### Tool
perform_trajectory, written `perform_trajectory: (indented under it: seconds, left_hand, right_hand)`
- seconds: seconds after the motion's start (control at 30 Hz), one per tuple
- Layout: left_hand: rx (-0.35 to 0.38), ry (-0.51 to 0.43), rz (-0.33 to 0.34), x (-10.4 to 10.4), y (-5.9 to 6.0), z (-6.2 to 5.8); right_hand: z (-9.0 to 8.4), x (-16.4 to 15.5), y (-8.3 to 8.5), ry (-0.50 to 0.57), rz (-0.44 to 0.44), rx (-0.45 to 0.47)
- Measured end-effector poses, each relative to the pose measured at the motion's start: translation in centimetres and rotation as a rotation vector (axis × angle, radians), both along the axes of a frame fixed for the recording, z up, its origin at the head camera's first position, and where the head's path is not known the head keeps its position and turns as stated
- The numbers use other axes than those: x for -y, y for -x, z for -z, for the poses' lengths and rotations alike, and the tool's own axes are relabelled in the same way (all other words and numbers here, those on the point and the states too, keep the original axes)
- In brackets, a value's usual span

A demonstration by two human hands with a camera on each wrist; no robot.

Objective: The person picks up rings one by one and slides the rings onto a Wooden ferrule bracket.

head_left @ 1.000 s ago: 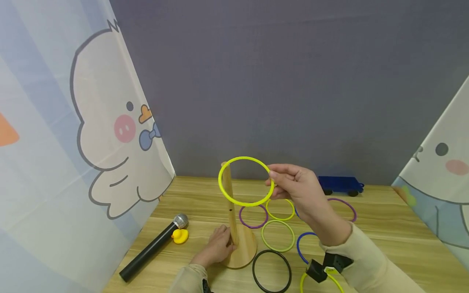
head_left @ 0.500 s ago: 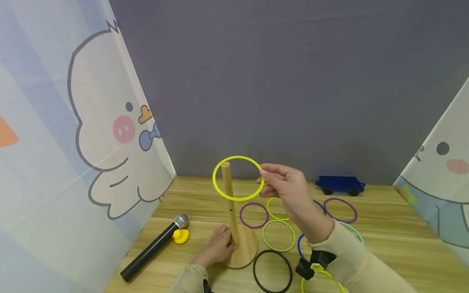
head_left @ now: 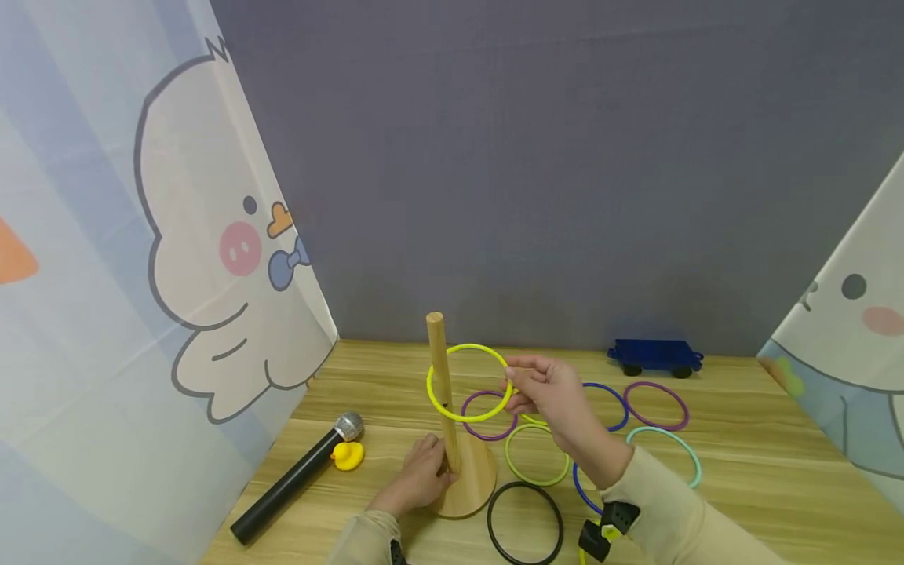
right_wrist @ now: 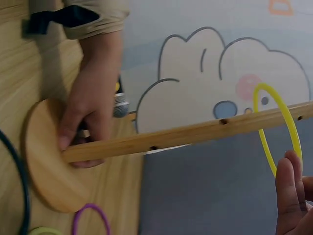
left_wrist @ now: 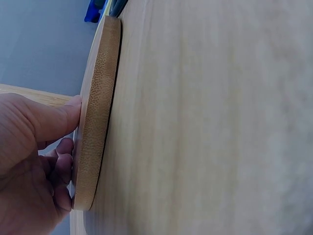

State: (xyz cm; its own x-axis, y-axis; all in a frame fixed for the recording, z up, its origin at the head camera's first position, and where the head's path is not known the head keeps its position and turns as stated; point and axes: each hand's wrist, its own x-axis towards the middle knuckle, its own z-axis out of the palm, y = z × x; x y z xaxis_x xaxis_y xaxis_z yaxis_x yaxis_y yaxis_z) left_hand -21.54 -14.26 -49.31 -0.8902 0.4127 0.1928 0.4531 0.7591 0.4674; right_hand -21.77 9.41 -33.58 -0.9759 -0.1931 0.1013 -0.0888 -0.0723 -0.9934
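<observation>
A wooden peg stand (head_left: 445,392) rises from a round base (head_left: 475,482) on the wooden table (head_left: 741,486). My left hand (head_left: 422,473) grips the foot of the pole, with its thumb pressed to the base rim (left_wrist: 98,112) in the left wrist view, where that hand (left_wrist: 39,156) shows. My right hand (head_left: 512,378) pinches a yellow ring (head_left: 452,411) that encircles the upper part of the pole. In the right wrist view the pole (right_wrist: 195,133) passes through the ring (right_wrist: 263,86), and my fingertips (right_wrist: 288,191) sit on the near side.
Several loose rings lie right of the stand: purple (head_left: 477,432), yellow-green (head_left: 520,472), black (head_left: 525,486), blue (head_left: 625,408), purple (head_left: 683,412), mint (head_left: 695,463). A black microphone (head_left: 297,479) and rubber duck (head_left: 348,455) lie left. A blue toy car (head_left: 655,355) is at the back. Cartoon curtains flank both sides.
My right hand has lowered the yellow ring from above the pole's top down over it, so the ring now encircles the pole. The left hand has stayed at the base.
</observation>
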Motion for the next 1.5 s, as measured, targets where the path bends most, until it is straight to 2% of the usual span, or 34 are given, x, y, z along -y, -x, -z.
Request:
perform_trajectory:
  seconds: [0.13, 0.23, 0.43, 0.57, 0.63, 0.83, 0.9, 1.07, 1.33, 1.5]
  left_hand:
    - [-0.032, 0.002, 0.002, 0.3, -0.1, 0.1]
    - [-0.019, 0.011, 0.005, 0.5, 0.0, 0.2]
    - [0.106, -0.064, -0.007, 1.2, 0.0, 0.1]
    - [0.188, -0.145, -0.047, 1.8, -0.7, -0.4]
    - [0.202, -0.153, -0.076, 2.0, -1.1, -0.9]
    - [0.204, -0.009, -0.130, 2.7, -1.9, -1.8]
    - [0.216, 0.037, -0.128, 2.8, -2.1, -1.7]
    - [0.217, 0.081, -0.115, 2.8, -2.0, -1.0]
    - [0.168, 0.123, -0.111, 2.7, -1.7, -0.6]
    - [0.178, 0.132, -0.109, 2.6, -1.5, -0.8]
  right_hand:
    - [2.1, 0.0, 0.4, -0.020, -0.013, 0.034]
    - [3.6, 0.1, 0.5, -0.042, -0.012, 0.059]
    - [6.5, 0.3, 1.0, -0.043, -0.041, 0.102]
    - [8.5, 0.4, 1.3, -0.039, -0.047, 0.136]
    - [9.4, 0.6, 1.4, -0.057, -0.031, 0.149]
    - [12.1, 1.0, 1.3, -0.135, -0.024, 0.156]
    - [13.0, 1.2, 1.2, -0.150, -0.041, 0.164]
    - [14.6, 2.0, 1.1, -0.167, -0.073, 0.179]
    - [15.3, 2.7, 1.4, -0.266, -0.010, 0.149]
    - [15.5, 2.9, 1.5, -0.336, 0.011, 0.117]
